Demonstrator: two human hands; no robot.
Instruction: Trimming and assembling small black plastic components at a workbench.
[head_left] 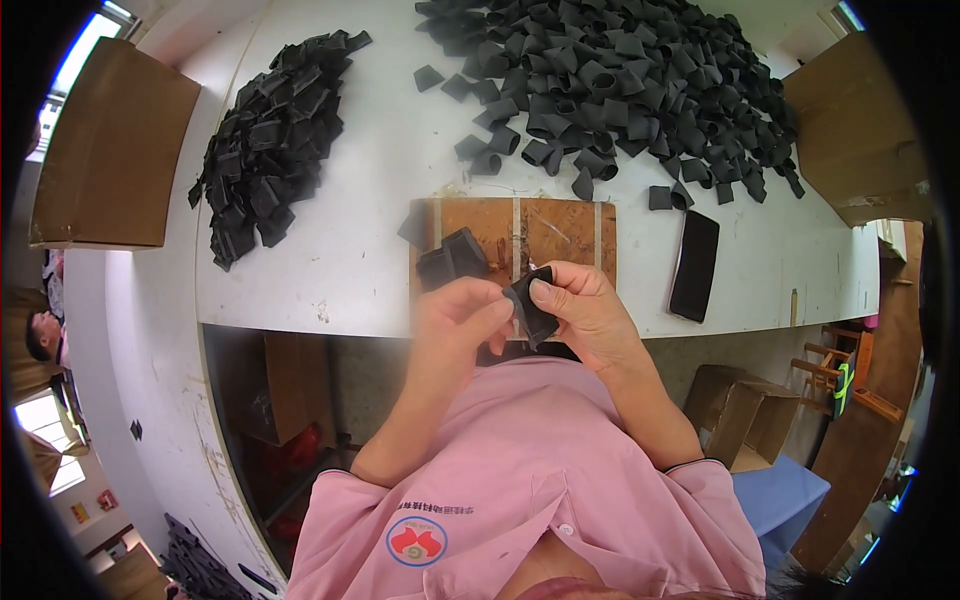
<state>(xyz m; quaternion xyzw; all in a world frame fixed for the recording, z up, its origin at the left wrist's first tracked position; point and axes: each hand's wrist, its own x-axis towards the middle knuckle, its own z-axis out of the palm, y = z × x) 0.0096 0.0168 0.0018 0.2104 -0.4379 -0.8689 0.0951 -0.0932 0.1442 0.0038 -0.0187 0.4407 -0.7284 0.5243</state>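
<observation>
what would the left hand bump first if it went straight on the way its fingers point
The black piece between the hands: the left hand's fingers point right, into its edge, and appear to touch it already. Beyond it, probably the right hand, though depth is unclear.

Bright overall, soft even light, shadows faint. Windows (68,474) on L blown out, so some daylight from that side. White table (380,130) v. bright, near washed out; space under it dim, detail mostly lost. Black pile (630,90) low contrast, L pile (270,140) esp. dark, pcs merge. Held pc (537,318) dark too. Hazy patch approx. around L hand (465,315), soft there; R hand (590,305) crisper. Heavy fisheye: table edge bows, L box (115,150) leans, black vignette at L/R rim, far-side bg small + soft.
</observation>
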